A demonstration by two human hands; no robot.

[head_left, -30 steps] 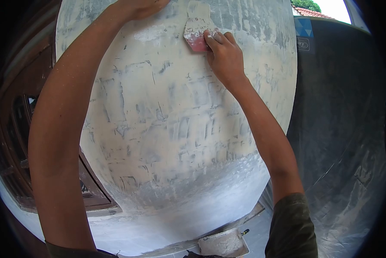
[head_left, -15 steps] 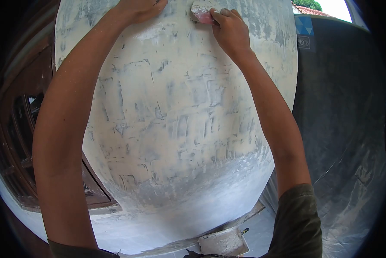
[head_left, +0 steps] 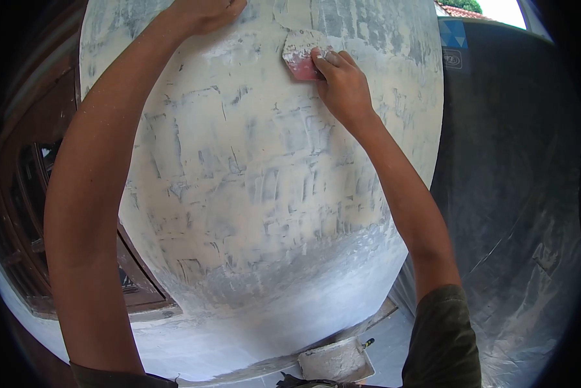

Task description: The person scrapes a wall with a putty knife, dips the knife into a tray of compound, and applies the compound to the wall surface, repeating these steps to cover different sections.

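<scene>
Holds the scraper (head_left: 301,63) in the right hand (head_left: 345,90), with thumb and fingers closed tight on its side edge, high on the wall (head_left: 251,161) and a little right of its middle. Shows pale paste (head_left: 303,40) across the upper part, with pink below. Seems to lie against the wall, but cannot tell contact from a narrow gap. Reaches with the left hand (head_left: 213,15) to the top of the view, with fingers curled; cannot tell whether holding anything, being cut off there. Could leave ridges or gouges by tilting the scraper too steeply or bearing down on one corner. Could press unevenly, likely from gripping only one side with arms raised so high. Could slip with paste so near the fingertips. Could drop lumps down the wall by carrying too much, or smear the woodwork (head_left: 28,129) at left or the dark sheet (head_left: 510,161) at right by swinging wide. Could also trip on the tray (head_left: 370,371) below by looking only upward.
</scene>
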